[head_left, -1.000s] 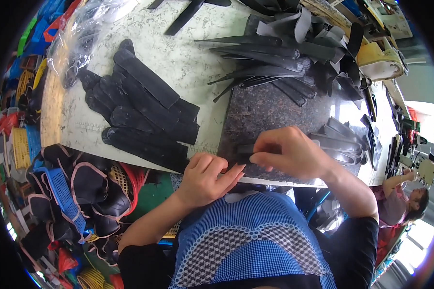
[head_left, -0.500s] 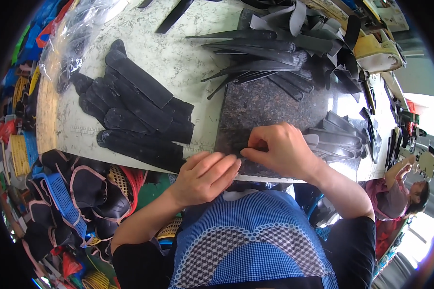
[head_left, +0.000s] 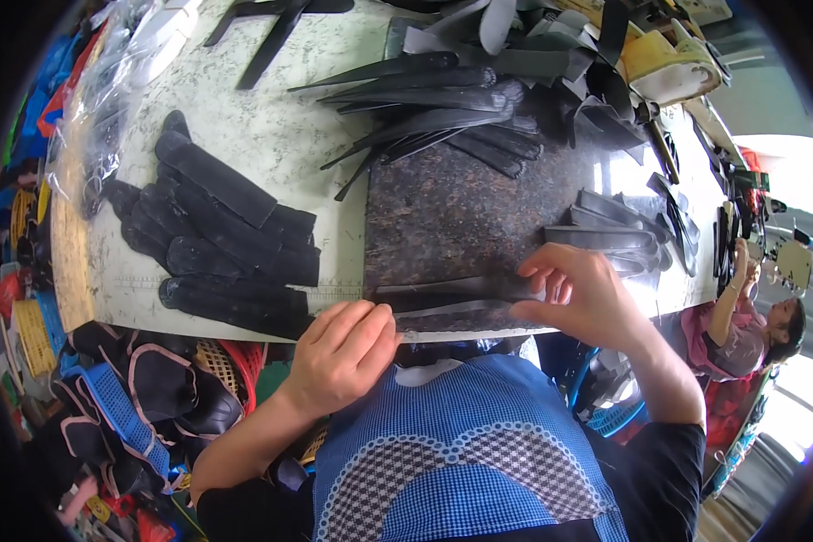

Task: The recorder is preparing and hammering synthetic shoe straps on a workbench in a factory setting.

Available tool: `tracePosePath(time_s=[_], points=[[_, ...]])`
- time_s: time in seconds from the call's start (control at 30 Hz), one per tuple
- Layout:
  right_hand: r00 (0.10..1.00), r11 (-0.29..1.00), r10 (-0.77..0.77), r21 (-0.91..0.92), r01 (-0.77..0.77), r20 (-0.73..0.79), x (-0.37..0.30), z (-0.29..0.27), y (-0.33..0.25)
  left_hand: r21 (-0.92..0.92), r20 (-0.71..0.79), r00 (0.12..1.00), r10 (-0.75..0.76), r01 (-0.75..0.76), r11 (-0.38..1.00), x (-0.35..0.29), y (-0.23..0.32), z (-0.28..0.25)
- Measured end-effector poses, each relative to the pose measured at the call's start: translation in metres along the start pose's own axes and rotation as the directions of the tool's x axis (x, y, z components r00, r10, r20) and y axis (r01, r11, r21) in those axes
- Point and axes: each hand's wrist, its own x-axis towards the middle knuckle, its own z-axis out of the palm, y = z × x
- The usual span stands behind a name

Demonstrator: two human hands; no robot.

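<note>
- One long, flat, dark strip (head_left: 452,292) lies near the front edge of a speckled dark-brown stone slab (head_left: 461,217).
- Bare left hand (head_left: 345,352), fingers curled, at the strip's left end; whether it grips, one cannot tell.
- Bare right hand (head_left: 585,295), thumb and forefinger parted, by the strip's right end.

A white table (head_left: 244,126) carries 1 dark speckled slab (head_left: 461,212), overlapping black strips (head_left: 215,181) and crumpled clear plastic (head_left: 99,117).
</note>
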Motion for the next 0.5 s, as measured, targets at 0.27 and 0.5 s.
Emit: tracePosePath(time_s=[0.27, 0.5], points=[[0.982, 0.992, -0.104, 0.058, 0.114, -0.155, -0.025, 0.023, 0.014, 0.04, 0.021, 1.0, 0.014, -0.015, 0.999, 0.008, 0.0, 0.002], [0.974, 0.956, 0.106, 0.29, -0.045, -0.199, -0.019, 0.043, 0.037, 0.045, 0.053, 0.998, 0.029, -0.031, 0.998, 0.014, -0.002, -0.002]])
